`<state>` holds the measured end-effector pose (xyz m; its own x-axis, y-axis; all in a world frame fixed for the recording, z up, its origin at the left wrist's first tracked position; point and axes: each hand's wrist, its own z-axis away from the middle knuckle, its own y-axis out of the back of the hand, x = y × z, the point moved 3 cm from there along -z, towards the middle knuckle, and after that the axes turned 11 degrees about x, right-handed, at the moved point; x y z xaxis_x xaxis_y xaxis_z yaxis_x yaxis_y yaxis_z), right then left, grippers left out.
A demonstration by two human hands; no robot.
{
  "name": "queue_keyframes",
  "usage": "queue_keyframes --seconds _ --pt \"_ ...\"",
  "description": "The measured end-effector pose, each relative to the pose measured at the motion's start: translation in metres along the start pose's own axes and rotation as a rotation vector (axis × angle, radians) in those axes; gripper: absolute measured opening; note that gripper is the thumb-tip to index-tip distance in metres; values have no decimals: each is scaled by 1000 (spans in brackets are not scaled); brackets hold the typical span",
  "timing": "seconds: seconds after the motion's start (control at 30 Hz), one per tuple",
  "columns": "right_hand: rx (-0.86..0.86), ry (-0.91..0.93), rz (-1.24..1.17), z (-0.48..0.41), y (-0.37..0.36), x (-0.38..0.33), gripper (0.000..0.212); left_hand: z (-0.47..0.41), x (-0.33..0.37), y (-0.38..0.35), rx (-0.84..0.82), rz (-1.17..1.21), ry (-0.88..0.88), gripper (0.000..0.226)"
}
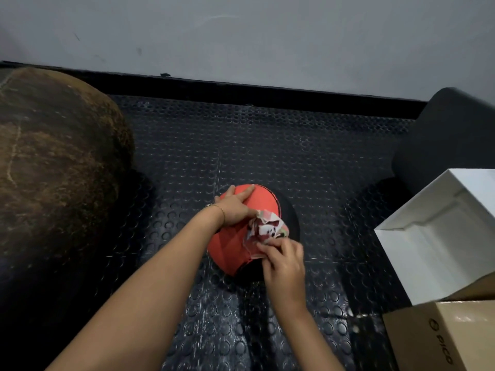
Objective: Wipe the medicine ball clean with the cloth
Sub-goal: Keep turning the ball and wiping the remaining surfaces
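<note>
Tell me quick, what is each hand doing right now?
Left hand: open, lying flat on the red and black medicine ball, holding nothing.
Right hand: fingers closed on the patterned cloth, pressing it to the ball.

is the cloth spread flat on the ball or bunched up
Bunched up. The cloth sits crumpled in folds on the medicine ball, gripped by the right hand.

From my remote seat, the only legible marking was the word "PICO" with a small round logo beside it, printed in dark letters running along the side of the brown cardboard box (452, 341) at the lower right. I could read no other text, number or label anywhere.
</note>
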<state>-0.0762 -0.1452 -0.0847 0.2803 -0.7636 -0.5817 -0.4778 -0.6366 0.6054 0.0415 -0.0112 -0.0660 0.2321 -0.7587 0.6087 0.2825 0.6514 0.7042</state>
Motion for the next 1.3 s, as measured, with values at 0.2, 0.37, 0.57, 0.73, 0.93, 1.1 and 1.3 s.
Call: queue_keyframes --seconds 0.2,0.37,0.57,0.73,0.93,1.1,1.3 --pt "13 -227 26 -83 4 24 23 -1 -2 1 44 13 38 76" --pt "132 -232 -39 -29 -15 10 26 -7 -11 7 40 44 64 76" --pt "-1 -373 -121 45 -5 32 34 -3 -11 5 57 80 68 75" --pt "249 -458 -223 -42 14 30 25 1 1 0 155 -8 11 65" --pt "169 -219 -34 -1 -28 6 42 -13 6 -8 98 -140 -99 54" --pt "54 -398 -149 73 -26 33 62 -6 -7 -8 167 -153 -142 84" --pt "313 -590 -286 -32 12 49 24 -4 -36 13 160 30 -179 103"
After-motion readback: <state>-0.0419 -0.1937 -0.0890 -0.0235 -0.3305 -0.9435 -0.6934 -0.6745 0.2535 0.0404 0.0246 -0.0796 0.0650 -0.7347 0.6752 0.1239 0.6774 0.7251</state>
